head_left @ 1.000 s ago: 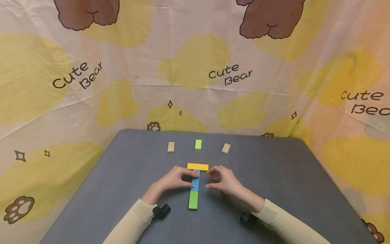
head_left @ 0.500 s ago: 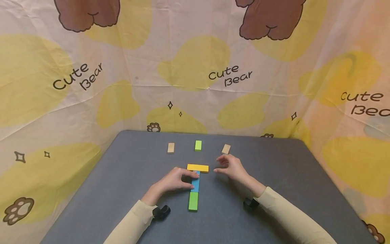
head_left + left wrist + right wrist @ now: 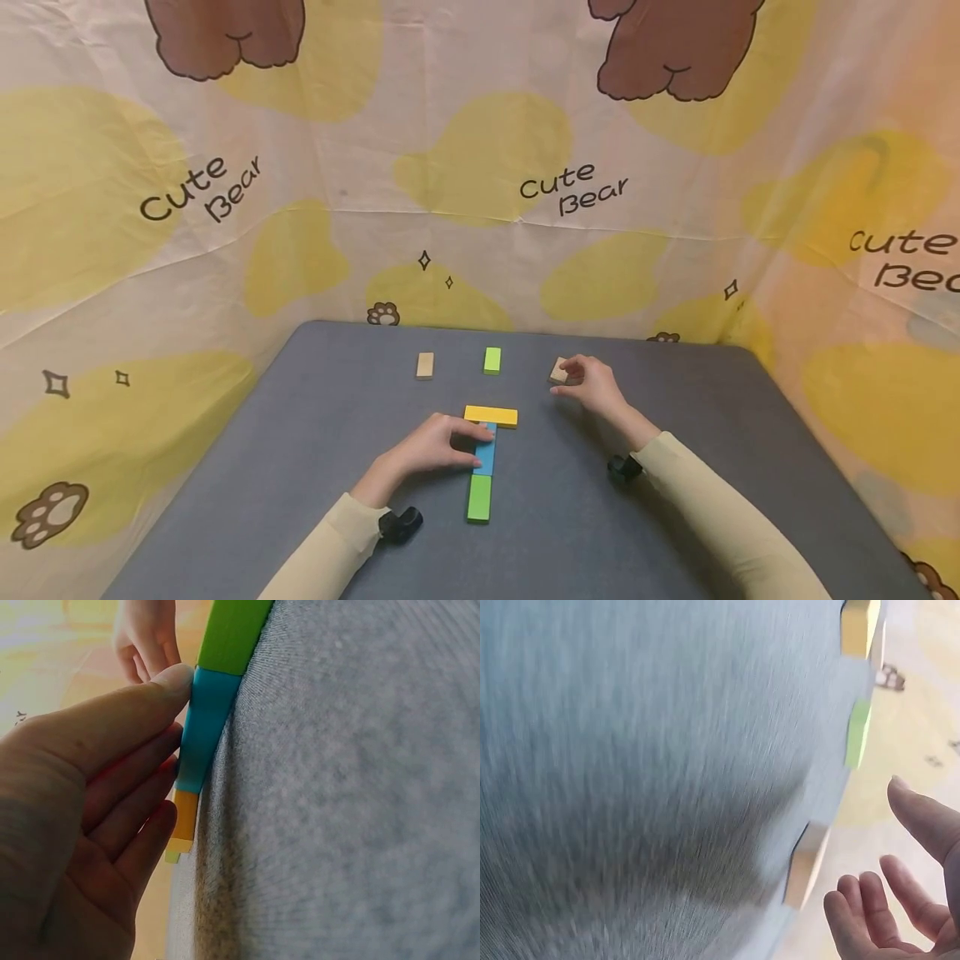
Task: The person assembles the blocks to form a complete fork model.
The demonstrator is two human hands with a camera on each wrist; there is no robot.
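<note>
right hand (image 3: 598, 390) open at the right wooden block (image 3: 557, 372), left hand (image 3: 427, 446) resting on the blue block (image 3: 486, 450)
head view, going by the yellow block (image 3: 491, 416): the right wooden block sits beyond it and off to its right, long axis slanting away from the person and a bit rightward. right hand's way nearer, thumb and fingers apart, index overlapping the block's right side, thumb on its near side. left hand's on the near side of the yellow block, thumb and fingers spread. left wrist view: thumb tip's on blue by the green block (image 3: 229, 637), other fingers fan toward yellow; can't tell how hard they press. right wrist view: nothing between thumb and fingers, wooden block just beside the fingertips, looks like no contact.
</note>
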